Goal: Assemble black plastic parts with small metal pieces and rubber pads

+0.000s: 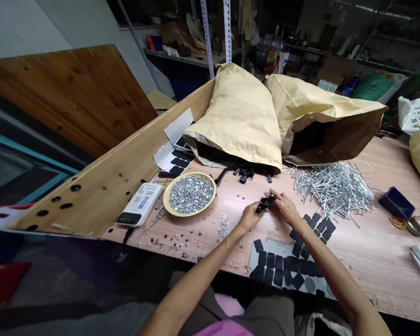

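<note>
My left hand (pixel 249 216) and my right hand (pixel 285 208) meet over the middle of the workbench, fingers closed around a small black bracket-like part (pixel 265 204). The fingers cover some of it, so its full shape is hidden. Left of my hands lies a small heap of metal nuts (pixel 223 226). A yellow bowl (pixel 165 201) heaped with more nuts (pixel 191 193) stands farther left. Beyond my hands are several loose black parts (pixel 245 174). Black rounded pads (pixel 279 262) lie on a grey sheet below my right forearm, with more pads (pixel 315 226) just beyond.
A pile of long metal bolts or pins (pixel 332 189) spreads at the right, beside a dark blue box (pixel 397 202). Two large paper sacks (pixel 241 114) lie open at the back. A white device (pixel 140 204) rests by the wooden side board (pixel 126 172).
</note>
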{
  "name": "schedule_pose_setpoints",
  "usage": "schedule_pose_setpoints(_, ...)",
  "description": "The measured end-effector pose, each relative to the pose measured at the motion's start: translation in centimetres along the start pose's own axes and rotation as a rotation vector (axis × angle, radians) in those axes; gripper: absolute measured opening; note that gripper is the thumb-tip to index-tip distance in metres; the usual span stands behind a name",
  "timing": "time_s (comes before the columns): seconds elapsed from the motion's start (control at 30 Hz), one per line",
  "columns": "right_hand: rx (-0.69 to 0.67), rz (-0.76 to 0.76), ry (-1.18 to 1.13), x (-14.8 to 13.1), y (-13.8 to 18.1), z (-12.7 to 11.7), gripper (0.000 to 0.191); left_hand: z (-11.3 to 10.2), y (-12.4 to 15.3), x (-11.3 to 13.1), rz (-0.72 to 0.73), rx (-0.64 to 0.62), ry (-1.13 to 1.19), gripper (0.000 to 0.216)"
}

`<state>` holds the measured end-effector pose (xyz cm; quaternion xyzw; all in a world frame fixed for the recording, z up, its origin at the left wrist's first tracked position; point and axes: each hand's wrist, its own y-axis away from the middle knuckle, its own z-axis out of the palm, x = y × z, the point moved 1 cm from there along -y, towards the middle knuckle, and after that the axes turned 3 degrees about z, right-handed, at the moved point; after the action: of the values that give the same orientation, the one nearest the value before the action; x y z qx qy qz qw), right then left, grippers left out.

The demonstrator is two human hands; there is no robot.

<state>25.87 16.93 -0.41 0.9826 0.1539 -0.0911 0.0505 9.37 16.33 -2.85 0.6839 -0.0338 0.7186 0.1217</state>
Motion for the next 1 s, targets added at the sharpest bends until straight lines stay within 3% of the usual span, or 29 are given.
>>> schedule_pose_setpoints(0.07,0.021,0.004,-0.018,-0.4,-0.8,0.1,0.027,-0.3,0.0,0.0,-0.039,0.007,0.067,0.005)
schedule_pose_setpoints(0.23,0.204,0.248,-0.315,-1.2,-0.9,-0.3,0.026,-0.8,0.0,0.3,-0.173,0.083,0.35,0.026)
schedule_pose_setpoints(0.4,0.085,0.098,-0.517,-4.0,0.6,0.0,0.043,0.5,0.0,0.9,-0.32,0.041,0.697,0.04)
schedule_pose_setpoints(0.5,-0.042,0.026,-0.634,-3.8,0.2,-0.4,0.048,0.7,0.1,1.2,-0.375,0.046,0.8,0.04)
schedule_pose_setpoints(0.57,-0.086,0.093,-0.723,-2.5,-1.2,-1.0,0.042,0.4,0.1,1.4,-0.434,0.09,0.811,0.037)
schedule_pose_setpoints(0.7,0.17,0.425,-0.528,0.0,-5.8,-1.8,0.03,-0.4,0.4,1.8,-0.397,0.143,0.724,0.032)
schedule_pose_setpoints(0.8,0.254,0.495,-0.433,0.2,-8.3,-1.4,0.019,-0.7,0.7,2.1,-0.301,0.136,0.658,0.032)
schedule_pose_setpoints(0.9,0.273,0.53,-0.417,-0.5,-8.0,-0.7,0.024,-1.1,0.6,2.2,-0.306,0.196,0.665,0.037)
schedule_pose_setpoints(1.0,0.241,0.481,-0.584,-1.9,-4.7,0.3,0.034,-1.1,0.1,1.9,-0.352,0.274,0.747,0.042)
